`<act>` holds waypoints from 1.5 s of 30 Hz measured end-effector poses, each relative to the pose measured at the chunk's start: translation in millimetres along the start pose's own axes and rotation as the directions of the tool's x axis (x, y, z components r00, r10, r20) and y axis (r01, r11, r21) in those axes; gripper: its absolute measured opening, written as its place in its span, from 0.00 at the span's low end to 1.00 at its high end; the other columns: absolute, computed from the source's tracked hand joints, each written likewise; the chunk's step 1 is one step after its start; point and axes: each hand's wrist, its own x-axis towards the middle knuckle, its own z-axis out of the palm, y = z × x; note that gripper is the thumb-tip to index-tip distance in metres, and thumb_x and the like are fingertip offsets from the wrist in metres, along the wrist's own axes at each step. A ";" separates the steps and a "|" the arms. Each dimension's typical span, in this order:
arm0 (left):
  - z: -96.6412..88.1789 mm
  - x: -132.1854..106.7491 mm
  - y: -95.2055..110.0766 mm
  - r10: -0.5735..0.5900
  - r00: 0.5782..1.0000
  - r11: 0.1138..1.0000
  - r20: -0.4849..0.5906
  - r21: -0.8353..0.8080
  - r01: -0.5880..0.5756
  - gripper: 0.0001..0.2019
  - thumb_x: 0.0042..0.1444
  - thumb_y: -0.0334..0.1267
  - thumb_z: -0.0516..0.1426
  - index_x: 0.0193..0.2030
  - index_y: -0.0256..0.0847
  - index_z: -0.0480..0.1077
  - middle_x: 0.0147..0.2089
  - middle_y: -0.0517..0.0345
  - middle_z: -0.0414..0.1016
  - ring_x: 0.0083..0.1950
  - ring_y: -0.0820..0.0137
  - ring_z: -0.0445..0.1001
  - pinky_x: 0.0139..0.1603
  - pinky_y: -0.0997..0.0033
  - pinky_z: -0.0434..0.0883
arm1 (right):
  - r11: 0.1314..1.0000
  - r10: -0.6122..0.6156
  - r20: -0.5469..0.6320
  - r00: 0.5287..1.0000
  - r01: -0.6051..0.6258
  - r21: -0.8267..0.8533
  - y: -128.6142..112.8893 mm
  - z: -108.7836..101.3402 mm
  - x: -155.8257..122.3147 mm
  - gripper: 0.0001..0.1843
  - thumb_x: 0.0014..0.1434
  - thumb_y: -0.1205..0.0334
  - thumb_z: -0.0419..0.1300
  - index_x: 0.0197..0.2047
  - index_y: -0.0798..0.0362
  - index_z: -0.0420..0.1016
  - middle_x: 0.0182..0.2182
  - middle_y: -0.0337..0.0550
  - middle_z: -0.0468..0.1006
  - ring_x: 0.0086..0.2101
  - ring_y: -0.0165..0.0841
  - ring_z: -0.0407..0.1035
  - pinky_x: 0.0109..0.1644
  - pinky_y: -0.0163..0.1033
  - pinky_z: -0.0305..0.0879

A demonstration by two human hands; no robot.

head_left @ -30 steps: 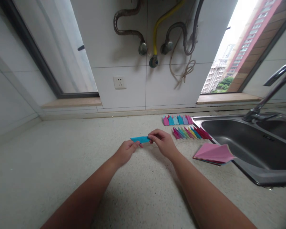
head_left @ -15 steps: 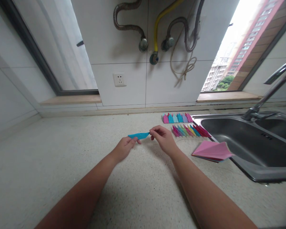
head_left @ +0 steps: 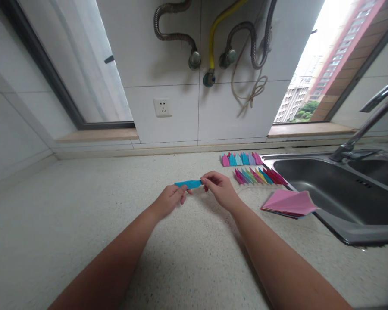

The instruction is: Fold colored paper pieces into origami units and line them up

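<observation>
A narrow folded strip of blue paper (head_left: 188,184) is held just above the speckled countertop (head_left: 84,202). My left hand (head_left: 170,200) pinches its near left part, fingers curled. The strip's right end is pinched between the fingertips of my right hand (head_left: 219,189). To the right lie two rows of small folded paper pieces: a pink and blue row (head_left: 241,159) at the back and a multicoloured row (head_left: 260,176) in front of it. A stack of pink paper sheets (head_left: 289,202) rests by the sink's edge.
A steel sink (head_left: 330,189) with a tap (head_left: 368,125) fills the right side. Behind the counter a tiled wall carries a socket (head_left: 162,107), metal hoses (head_left: 173,23) and a yellow hose (head_left: 218,30). Windows flank the wall on both sides.
The blue strip was tipped and worked between both hands, then came back nearly level. Both hands stayed in place on it. The view shifted slightly.
</observation>
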 end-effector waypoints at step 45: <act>-0.1 -2.7 9.4 -0.107 0.994 0.979 0.016 -0.173 0.108 0.21 0.62 0.53 0.53 0.50 0.37 0.71 0.16 0.70 0.59 0.12 0.80 0.54 0.13 0.80 0.51 | 0.998 0.002 0.065 0.998 -0.006 0.065 -4.0 -1.1 -1.7 0.11 0.55 0.54 0.66 0.35 0.53 0.77 0.26 0.39 0.76 0.27 0.30 0.70 0.34 0.38 0.66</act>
